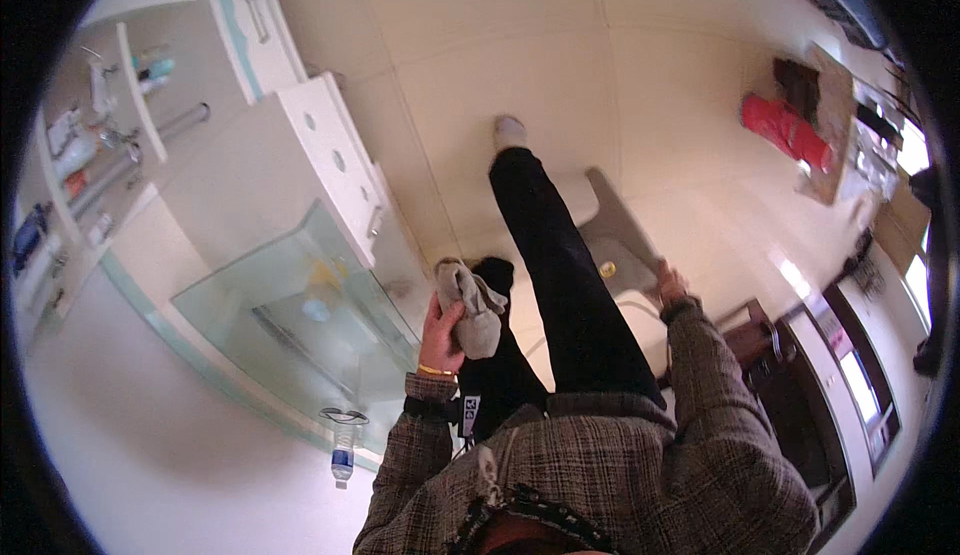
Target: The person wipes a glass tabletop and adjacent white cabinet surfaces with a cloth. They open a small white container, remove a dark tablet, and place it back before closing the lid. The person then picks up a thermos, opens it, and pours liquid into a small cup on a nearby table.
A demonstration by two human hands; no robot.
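A bunched grey-beige cloth (472,311) is in my left hand (441,336), held beside my dark trouser leg, close to the glass-topped white cabinet. My right hand (672,283) grips the edge of a grey plastic stool or chair (634,244), which stands on the floor to the right of my legs. A small round yellow mark shows on its surface. One foot in a light sock or slipper (511,133) is stretched forward on the tiled floor (480,52).
On the left are a glass desk top (300,330), a white drawer unit (334,157), shelves with small items (90,142), eyeglasses (344,415) and a plastic bottle (342,461). Far right, a red bundle (784,131) lies by a low table (832,135). Dark wooden furniture (799,397) stands right.
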